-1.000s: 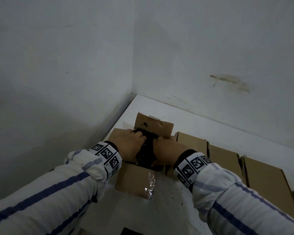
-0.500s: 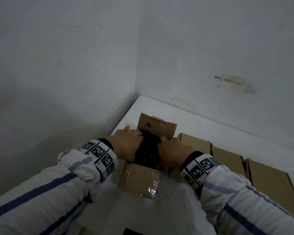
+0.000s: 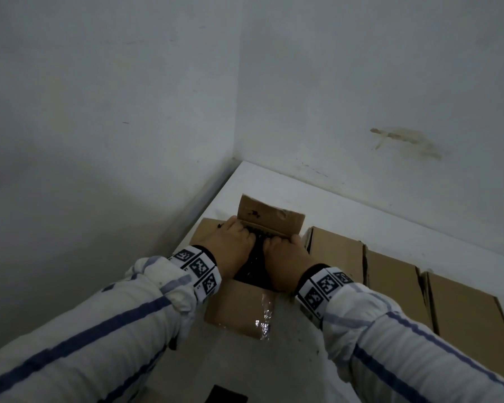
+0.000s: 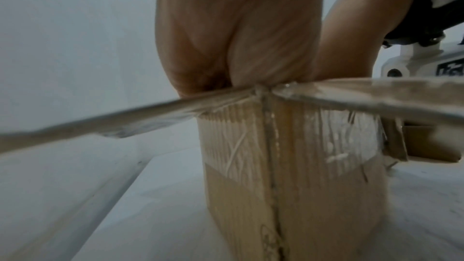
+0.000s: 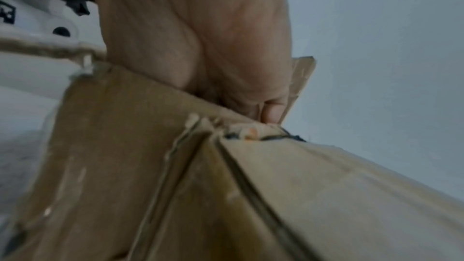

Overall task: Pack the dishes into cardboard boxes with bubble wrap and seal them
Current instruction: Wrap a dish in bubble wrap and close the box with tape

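Observation:
An open cardboard box (image 3: 239, 309) stands on the white tabletop near the wall corner, with clear tape (image 3: 264, 318) down its front and its far flap (image 3: 269, 216) upright. A dark wrapped bundle (image 3: 253, 266) fills its opening. My left hand (image 3: 233, 242) and right hand (image 3: 285, 254) lie side by side on the bundle, fingers curled down over its far end. In the left wrist view my left hand (image 4: 233, 37) dips behind the taped box corner (image 4: 288, 186). In the right wrist view my right hand (image 5: 200, 37) reaches inside the box wall (image 5: 125, 146); most fingers are hidden.
A row of closed cardboard boxes (image 3: 335, 257) runs to the right along the table (image 3: 303, 196). White walls close in at the left and behind. A small dark object (image 3: 227, 395) shows at the bottom edge.
Both hands have slid forward over the dark bundle toward the far flap and pressed it lower into the box. The box's left flap now lies spread out under my left hand.

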The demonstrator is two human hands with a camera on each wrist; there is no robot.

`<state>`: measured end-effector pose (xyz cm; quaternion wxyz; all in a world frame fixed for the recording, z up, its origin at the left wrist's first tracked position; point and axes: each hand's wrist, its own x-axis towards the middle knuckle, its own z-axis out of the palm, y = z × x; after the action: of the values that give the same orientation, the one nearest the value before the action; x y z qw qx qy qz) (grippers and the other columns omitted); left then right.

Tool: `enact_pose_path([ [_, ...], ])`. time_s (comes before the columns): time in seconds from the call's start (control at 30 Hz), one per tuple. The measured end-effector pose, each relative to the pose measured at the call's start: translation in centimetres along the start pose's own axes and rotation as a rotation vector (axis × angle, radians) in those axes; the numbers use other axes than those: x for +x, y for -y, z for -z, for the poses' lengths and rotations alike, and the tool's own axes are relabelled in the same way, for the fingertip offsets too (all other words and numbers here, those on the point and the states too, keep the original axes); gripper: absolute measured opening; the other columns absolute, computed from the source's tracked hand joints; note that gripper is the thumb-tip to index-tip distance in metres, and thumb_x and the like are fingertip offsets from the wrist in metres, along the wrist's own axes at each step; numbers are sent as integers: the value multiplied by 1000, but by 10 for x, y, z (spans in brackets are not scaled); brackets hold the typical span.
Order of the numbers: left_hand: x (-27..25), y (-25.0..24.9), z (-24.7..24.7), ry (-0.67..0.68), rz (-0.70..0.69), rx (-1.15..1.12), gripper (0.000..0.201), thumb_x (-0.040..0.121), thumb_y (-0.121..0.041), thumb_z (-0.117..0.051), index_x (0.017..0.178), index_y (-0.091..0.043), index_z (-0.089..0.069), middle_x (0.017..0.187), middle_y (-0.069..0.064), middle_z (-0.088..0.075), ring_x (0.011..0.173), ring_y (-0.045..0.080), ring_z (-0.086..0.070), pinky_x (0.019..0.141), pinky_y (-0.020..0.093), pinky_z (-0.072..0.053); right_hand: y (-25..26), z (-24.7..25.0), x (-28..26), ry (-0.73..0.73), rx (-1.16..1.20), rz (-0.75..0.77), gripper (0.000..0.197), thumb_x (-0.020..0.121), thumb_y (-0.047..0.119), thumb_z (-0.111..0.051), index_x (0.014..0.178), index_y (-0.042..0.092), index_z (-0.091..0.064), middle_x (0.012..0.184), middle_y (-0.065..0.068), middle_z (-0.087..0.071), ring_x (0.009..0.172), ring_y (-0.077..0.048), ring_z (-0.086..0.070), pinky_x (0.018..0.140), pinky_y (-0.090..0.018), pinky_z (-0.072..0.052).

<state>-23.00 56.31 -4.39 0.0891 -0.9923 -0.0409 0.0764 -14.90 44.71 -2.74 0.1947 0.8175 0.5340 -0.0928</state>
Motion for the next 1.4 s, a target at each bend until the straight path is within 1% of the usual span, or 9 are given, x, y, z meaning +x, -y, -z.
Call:
enact_pose_path([
  [0.1,-3,4,6,54,-3,-109,48,86,-18,-54,132,-13,-43,133,8,-45,122,27,-43,109,38,-28,-14,13,-5,139,147,59,49,82,37,-64,121,10,-49,114,-8,-58,105,-25,-54,90,-36,-34],
  [0.13,-5,7,9,76,7,-158,47,85,-19,-56,131,-14,-44,132,8,-42,115,27,-47,94,35,-39,-21,17,-6,159,208,68,46,81,36,-66,117,10,-54,111,-9,-60,102,-25,-56,83,-33,-37],
  [0.2,-5,11,15,130,41,-259,43,85,-16,-57,127,-13,-46,128,9,-38,101,26,-54,71,30,-42,-35,21,-9,102,323,52,37,83,30,-66,112,7,-60,111,-11,-62,101,-27,-59,73,-28,-40],
  [0.33,4,5,26,97,111,-355,32,84,-11,-50,116,-12,-54,119,10,-43,104,27,-48,85,43,-49,-58,11,-23,-113,529,-80,36,88,16,-58,124,13,-59,127,-8,-56,117,-25,-52,92,-27,-42],
  [0.47,26,-42,50,27,61,-540,22,87,-6,-48,104,-9,-61,111,10,-54,98,27,-54,87,39,-48,-77,-8,-49,-283,664,-179,31,90,10,-51,118,12,-64,122,-8,-60,114,-22,-54,90,-20,-36],
  [0.67,79,-141,77,12,-25,-709,28,88,-5,-46,111,-16,-59,121,3,-54,112,21,-51,97,33,-43,-137,-53,-114,-341,788,-382,30,92,13,-48,117,14,-64,124,-7,-59,112,-19,-55,82,-17,-35],
  [0.87,133,-273,110,23,-140,-739,23,90,-10,-41,108,-19,-55,119,4,-51,98,20,-52,84,31,-45,-227,-107,-209,-431,841,-599,26,92,12,-49,110,10,-68,115,-8,-65,104,-17,-59,71,-6,-33],
  [1.13,184,-448,144,43,-284,-725,37,85,-15,-44,120,-22,-52,118,3,-50,102,23,-51,88,41,-48,-341,-186,-329,-479,934,-886,29,90,8,-47,109,13,-67,119,-2,-64,110,-17,-56,84,-16,-34],
  [1.4,207,-561,151,36,-319,-697,45,87,-10,-46,131,-17,-46,134,5,-41,122,26,-37,97,35,-37,-414,-266,-416,-429,1039,-1134,24,88,7,-47,98,15,-68,108,-4,-66,93,-17,-58,76,-22,-40],
])
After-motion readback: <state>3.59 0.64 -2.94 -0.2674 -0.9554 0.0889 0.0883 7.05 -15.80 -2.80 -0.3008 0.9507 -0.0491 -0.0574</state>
